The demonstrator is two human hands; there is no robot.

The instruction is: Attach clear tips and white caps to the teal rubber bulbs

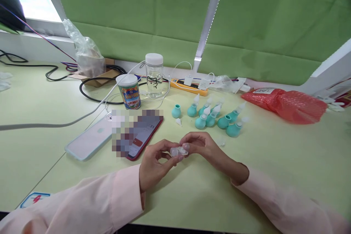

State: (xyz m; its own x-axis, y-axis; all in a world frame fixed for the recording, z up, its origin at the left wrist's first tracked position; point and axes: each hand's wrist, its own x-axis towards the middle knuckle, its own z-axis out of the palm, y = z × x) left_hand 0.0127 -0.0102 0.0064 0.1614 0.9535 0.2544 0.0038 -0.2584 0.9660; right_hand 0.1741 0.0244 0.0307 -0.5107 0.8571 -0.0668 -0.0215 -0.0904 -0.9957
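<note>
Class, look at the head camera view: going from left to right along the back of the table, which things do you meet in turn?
Clear plastic bag → printed can → clear jar with white lid → yellow power strip → teal bulbs with clear tips → red plastic bag.

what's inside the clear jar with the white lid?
The clear jar looks empty; only a small black doodle shows on its wall. Its base is partly hidden behind the printed can and white cable.
</note>
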